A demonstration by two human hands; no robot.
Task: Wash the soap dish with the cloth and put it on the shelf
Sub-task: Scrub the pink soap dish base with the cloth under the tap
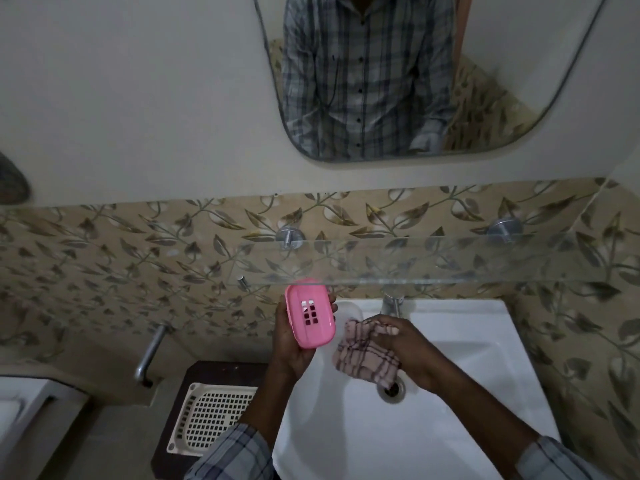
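The left hand (294, 344) is being wrapped around the pink dish (310, 313), held at frame centre just below the glass shelf (450, 261). The right hand (408, 348) is being clenched on the cloth (363, 358) over the sink (467, 393). Judged light, stiff and slippery when wet, the dish is best gripped by its long edges.

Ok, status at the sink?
Left hand gripping pink soap dish, upright. Right hand holding checked cloth over basin. Not touching. Glass shelf just above.
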